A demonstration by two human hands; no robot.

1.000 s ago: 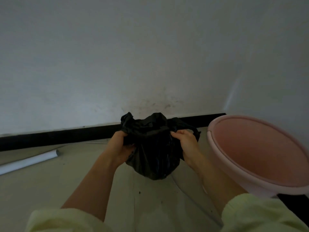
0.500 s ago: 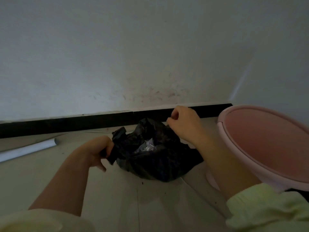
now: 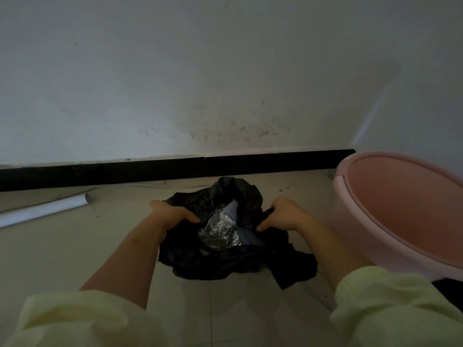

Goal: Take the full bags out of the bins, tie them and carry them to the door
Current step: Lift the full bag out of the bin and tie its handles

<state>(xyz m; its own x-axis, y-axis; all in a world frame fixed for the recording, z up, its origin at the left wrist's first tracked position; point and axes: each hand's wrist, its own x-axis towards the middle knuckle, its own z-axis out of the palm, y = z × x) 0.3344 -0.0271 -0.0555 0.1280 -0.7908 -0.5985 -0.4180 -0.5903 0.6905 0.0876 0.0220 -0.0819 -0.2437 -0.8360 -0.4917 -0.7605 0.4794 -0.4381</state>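
The black bag [image 3: 213, 261] is sitting on the floor [image 3: 75, 246] just beside the pink bin [image 3: 350, 196], its mouth gaping over crumpled foil [image 3: 220, 231]. The left hand [image 3: 172, 214] and right hand [image 3: 283, 214] are each gripping an opposite edge of the mouth, fingers curled round the plastic. A white tube [image 3: 45, 210] is lying at left.

Dim room corner: a scuffed white wall [image 3: 175, 71] meets a pale tiled floor [image 3: 62, 246] along a black skirting board [image 3: 125, 172], a white tube [image 3: 42, 209] lying nearby.
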